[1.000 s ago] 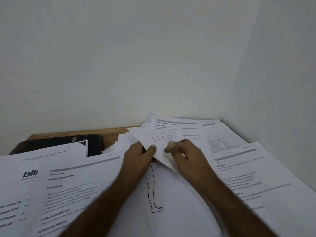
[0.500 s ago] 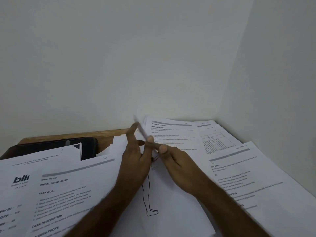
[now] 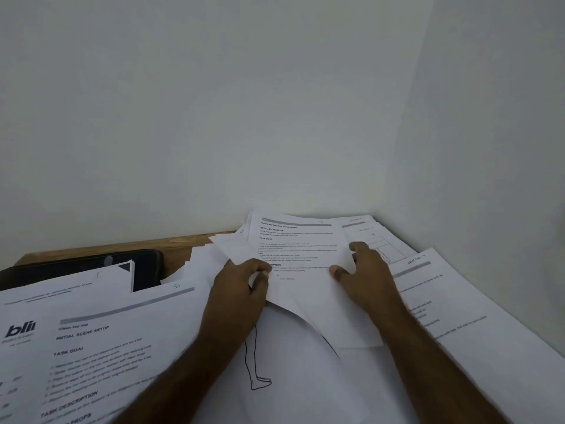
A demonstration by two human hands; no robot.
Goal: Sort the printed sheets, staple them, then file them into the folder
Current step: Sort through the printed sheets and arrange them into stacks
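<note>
Printed sheets cover the wooden table. My left hand [image 3: 241, 286] pinches the corner of a white sheet [image 3: 232, 249] whose blank side faces up, fingers curled round its edge. My right hand [image 3: 367, 276] lies with spread fingers on the right edge of a text sheet headed "Initial scene setup" [image 3: 296, 243], thumb pressing on top. Under both hands lies a sheet with a line drawing of legs [image 3: 256, 368]. A black folder [image 3: 146, 264] sits at the back left, with papers [image 3: 116, 273] over its near part. No stapler is in view.
More text sheets spread at the near left [image 3: 91, 338] and along the right wall [image 3: 458, 301]. A sheet with a table grid [image 3: 385, 249] lies behind my right hand. Bare wood [image 3: 122, 246] shows at the back left. White walls close in behind and at the right.
The small sheet both hands pinched and turned on edge has been flipped over. My right hand let go and moved right onto the text sheet; my left hand still pinches a sheet.
</note>
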